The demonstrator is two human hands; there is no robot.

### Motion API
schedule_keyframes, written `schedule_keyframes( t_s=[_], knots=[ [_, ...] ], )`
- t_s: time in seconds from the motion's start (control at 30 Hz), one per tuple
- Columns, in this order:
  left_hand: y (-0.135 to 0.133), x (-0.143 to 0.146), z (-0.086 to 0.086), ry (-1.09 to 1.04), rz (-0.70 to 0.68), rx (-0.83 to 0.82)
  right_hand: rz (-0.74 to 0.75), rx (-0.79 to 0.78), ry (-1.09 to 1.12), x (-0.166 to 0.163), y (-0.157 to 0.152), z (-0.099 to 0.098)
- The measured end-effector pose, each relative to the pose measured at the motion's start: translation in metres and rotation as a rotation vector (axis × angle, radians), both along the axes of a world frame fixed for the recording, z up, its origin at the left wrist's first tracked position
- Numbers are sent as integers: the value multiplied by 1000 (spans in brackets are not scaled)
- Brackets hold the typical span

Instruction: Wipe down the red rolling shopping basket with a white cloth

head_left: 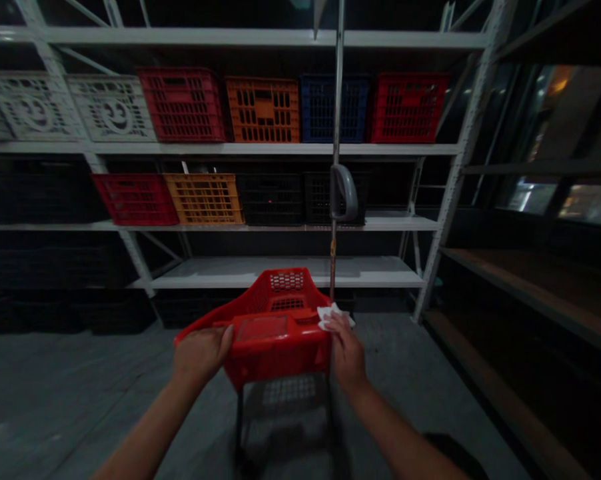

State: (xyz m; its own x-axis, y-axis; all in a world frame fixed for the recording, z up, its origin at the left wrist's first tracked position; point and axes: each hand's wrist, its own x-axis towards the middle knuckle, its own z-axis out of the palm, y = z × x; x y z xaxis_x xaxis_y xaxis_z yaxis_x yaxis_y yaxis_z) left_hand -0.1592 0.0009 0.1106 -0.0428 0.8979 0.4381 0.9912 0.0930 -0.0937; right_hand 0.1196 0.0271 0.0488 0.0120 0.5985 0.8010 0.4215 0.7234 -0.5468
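A red plastic shopping basket (273, 320) on a wheeled frame stands in front of me on the grey floor. My left hand (200, 352) grips its near left rim with fingers curled over the edge. My right hand (345, 350) presses a white cloth (330, 313) against the basket's right rim. A metal pole with a grey handle (343, 193) rises from the basket's right side.
White metal shelving (260, 150) spans the back wall with red, orange, blue, white and black crates. A lower shelf board (280, 270) lies bare. Dark wooden shelves (530, 280) run along the right. The grey floor (70, 387) stretches to the left.
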Motion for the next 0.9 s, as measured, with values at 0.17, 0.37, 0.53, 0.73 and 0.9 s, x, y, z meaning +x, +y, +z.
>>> schedule_keyframes(
  t_s=[0.17,0.37,0.53,0.73,0.9],
  knots=[
    [1,-2,-2,9,18,-25,103,213,-292,-39,-17,-3],
    [5,-13,-3,-4,-2,-26,230,322,-458,12,3,-32],
    [8,-25,0,-22,-30,-47,9,-45,-11,51,14,-42],
    [-11,14,13,-54,-137,319,76,-173,218,29,11,5],
    [-16,115,13,-168,-453,147,227,-93,88,5,17,12]
  ],
)
